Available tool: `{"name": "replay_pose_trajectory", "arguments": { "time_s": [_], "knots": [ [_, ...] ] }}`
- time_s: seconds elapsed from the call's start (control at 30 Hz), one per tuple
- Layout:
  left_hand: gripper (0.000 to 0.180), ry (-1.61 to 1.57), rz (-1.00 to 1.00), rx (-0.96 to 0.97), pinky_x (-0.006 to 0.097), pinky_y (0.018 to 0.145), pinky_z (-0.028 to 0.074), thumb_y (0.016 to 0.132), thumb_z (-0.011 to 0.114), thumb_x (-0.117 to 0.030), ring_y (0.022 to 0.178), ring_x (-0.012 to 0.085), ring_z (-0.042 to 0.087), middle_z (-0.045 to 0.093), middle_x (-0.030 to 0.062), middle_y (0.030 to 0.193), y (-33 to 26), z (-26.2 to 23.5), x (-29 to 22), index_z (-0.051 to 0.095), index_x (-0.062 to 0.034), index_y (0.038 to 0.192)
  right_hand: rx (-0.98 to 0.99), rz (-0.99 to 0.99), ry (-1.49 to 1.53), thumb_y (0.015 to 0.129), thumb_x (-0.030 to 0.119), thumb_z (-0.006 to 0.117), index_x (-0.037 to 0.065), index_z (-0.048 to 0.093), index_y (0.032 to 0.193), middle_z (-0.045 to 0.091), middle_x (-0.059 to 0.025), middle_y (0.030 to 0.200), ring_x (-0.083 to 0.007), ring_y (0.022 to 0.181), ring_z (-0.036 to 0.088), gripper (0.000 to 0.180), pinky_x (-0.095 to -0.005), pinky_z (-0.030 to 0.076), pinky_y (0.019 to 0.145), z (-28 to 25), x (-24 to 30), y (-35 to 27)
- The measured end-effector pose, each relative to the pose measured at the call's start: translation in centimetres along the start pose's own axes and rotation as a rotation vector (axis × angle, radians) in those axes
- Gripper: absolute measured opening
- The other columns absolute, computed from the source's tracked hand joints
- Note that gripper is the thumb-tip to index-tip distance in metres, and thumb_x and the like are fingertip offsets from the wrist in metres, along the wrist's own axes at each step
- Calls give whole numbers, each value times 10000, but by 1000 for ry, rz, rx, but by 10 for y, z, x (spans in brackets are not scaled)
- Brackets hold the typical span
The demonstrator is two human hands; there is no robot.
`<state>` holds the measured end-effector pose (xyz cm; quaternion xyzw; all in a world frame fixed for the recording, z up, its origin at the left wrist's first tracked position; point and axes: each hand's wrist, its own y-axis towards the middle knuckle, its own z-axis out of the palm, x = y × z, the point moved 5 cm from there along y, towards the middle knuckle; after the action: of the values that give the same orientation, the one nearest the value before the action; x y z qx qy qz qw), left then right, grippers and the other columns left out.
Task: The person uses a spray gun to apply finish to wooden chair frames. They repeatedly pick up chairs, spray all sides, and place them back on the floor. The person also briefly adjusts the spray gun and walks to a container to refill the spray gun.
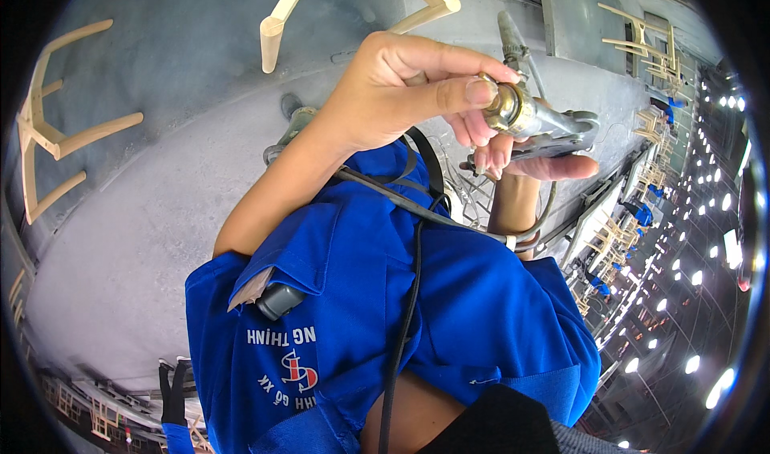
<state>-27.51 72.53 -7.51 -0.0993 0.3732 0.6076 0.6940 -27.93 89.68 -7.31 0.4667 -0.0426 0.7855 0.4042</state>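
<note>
Nearest the lens, blue work shirt [449, 318] filling the lower middle, a dark device [279, 300] tucked in its chest pocket and a black cable [405, 326] running up across the cloth. Above the shirt, left hand [401, 93] raised at the end of a bare forearm that climbs from lower left to upper right, wrist bent, palm turned toward the face. Thumb [457, 93] stretched out to the right and pressed on the brass-coloured knob at the rear of a metal spray gun [533, 117]; remaining fingers curled over the top and back of that knob, pinching it. Just behind and below, right hand [525, 161] coming up on an upright forearm, fingers wrapped under the gun's body with one finger lying flat and extended to the right beneath it; grip closed on the tool. Grey hose [533, 229] looping down from the gun past the right wrist. Farther off, pale wooden chair frames [56, 133] hanging against a grey, dusty wall [160, 61], more frames [642, 45] at upper right. Beyond, rows of bright ceiling lamps [706, 253] on the right.
</note>
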Motion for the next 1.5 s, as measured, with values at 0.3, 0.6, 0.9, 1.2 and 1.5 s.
{"name": "replay_pose_trajectory", "arguments": {
  "time_s": [0.3,0.6,0.9,1.2,1.5],
  "knots": [
    [337,-52,-15,35,311,663,622,991,626,-156,762,217,732,732,178,932,3,4,7,645,74,1236,-11,17,43,716,921,518,-22,544,1072,658,-191,821,-225,594,624,1008,-352,549,571,-4,6,-6],
    [290,-167,-46,51,303,679,617,963,642,-60,766,204,735,734,161,882,16,17,10,651,94,1209,87,51,40,729,897,540,-15,531,1082,656,-212,828,-223,601,635,979,-393,572,630,-10,23,-3],
    [282,-148,-41,75,308,673,628,969,638,-55,781,215,742,738,172,893,21,23,18,652,88,1211,123,-49,-17,790,888,479,-116,525,1298,665,-154,767,-196,591,640,1126,-302,560,509,-18,29,-8],
    [293,-140,-40,91,309,660,629,957,664,-63,766,215,744,740,173,875,29,29,33,653,91,1206,61,-74,-2,779,906,462,-113,554,1248,650,-130,721,-176,577,626,1125,-290,551,504,-28,39,-20],
    [288,-161,-27,96,314,672,633,961,650,-41,782,219,747,739,176,885,39,41,41,647,93,1216,94,18,-33,743,922,480,-59,617,1004,647,-141,736,-202,597,633,1025,-315,547,543,-40,55,-24]
  ]
}}
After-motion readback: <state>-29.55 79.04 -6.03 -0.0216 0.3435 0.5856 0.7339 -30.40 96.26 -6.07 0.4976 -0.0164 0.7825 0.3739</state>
